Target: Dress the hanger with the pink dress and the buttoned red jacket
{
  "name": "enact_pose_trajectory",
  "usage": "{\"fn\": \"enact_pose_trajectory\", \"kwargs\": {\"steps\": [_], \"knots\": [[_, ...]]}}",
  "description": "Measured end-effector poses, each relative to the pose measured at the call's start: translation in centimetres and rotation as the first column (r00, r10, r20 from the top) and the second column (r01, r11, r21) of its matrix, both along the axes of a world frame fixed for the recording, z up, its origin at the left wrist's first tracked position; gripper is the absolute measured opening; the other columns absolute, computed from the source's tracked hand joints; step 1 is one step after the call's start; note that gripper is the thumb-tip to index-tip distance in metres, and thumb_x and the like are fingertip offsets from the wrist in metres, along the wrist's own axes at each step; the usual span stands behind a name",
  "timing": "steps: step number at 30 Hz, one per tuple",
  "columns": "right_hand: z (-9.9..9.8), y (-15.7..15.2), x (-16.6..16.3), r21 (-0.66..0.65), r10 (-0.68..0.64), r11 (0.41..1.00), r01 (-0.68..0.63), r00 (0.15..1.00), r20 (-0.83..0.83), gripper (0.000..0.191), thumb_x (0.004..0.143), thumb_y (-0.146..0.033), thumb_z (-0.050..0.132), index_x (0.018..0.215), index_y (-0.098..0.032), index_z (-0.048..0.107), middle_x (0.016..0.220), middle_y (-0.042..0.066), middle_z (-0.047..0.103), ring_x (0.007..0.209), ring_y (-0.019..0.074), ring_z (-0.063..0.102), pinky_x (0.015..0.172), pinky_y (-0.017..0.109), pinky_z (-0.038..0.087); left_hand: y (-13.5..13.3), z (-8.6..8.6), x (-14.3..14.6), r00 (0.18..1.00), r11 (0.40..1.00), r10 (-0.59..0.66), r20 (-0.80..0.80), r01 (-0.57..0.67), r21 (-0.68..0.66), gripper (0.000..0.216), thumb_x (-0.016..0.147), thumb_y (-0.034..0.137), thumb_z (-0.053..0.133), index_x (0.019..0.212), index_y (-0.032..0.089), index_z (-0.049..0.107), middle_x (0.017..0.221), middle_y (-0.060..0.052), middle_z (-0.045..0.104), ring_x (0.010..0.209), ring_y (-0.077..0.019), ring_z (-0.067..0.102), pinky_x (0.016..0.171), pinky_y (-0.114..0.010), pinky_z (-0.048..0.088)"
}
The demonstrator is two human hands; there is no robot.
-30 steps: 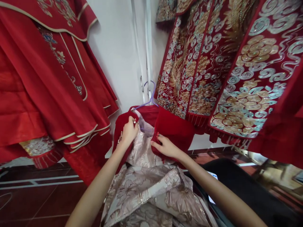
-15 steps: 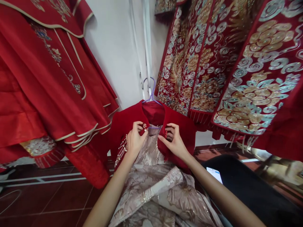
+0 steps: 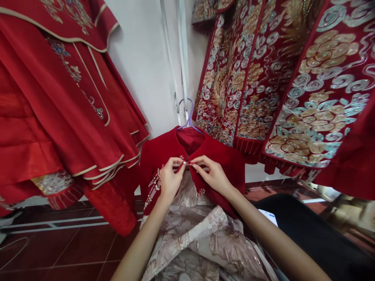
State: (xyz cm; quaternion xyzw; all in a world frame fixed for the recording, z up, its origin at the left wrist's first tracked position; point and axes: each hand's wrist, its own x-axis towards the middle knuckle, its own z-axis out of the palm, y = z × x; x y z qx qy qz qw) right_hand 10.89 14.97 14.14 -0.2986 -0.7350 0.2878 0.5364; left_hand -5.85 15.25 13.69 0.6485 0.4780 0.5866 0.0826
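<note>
A short red velvet jacket hangs on a pale purple hanger over a pale pink brocade dress. My left hand pinches the jacket's left front edge, beside a beaded tassel trim. My right hand pinches the right front edge. Both sets of fingertips meet at the small beaded clasp below the collar, holding the two edges together.
Red robes with cream piping hang at the left. Heavily embroidered red and gold garments hang at the right. A white wall lies behind. Dark red floor tiles lie below, and a phone rests on a black surface at lower right.
The jacket's two fronts were apart and folded back; both hands have drawn them over the pink dress and brought the edges together at the collar clasp.
</note>
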Motion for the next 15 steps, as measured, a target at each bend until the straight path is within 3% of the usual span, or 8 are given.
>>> {"fn": "enact_pose_trajectory", "kwargs": {"steps": [9, 15], "knots": [[1.9, 0.9, -0.9, 0.175, -0.078, 0.983, 0.058, 0.991, 0.107, 0.015, 0.092, -0.023, 0.049, 0.101, -0.022, 0.06, 0.098, 0.003, 0.066, 0.089, 0.0153, 0.064, 0.075, 0.027, 0.053, -0.2, 2.4, -1.3, 0.932, 0.991, -0.12, -0.341, 0.133, 0.016, 0.015, 0.079, 0.015, 0.054, 0.092, 0.022, 0.058, 0.09, -0.001, 0.064, 0.078, -0.0131, 0.063, 0.073, -0.026, 0.053], [2.4, 0.9, -0.8, 0.181, -0.103, 0.981, 0.071, 0.98, 0.169, 0.017, 0.091, -0.024, 0.048, 0.102, -0.023, 0.061, 0.1, 0.005, 0.066, 0.089, 0.018, 0.063, 0.08, 0.033, 0.053, -0.4, 4.2, -1.5, 0.877, 0.988, -0.136, -0.46, 0.154, 0.001, 0.008, 0.079, 0.026, 0.057, 0.085, 0.021, 0.059, 0.083, -0.002, 0.063, 0.075, -0.0145, 0.062, 0.074, -0.027, 0.053]]}}
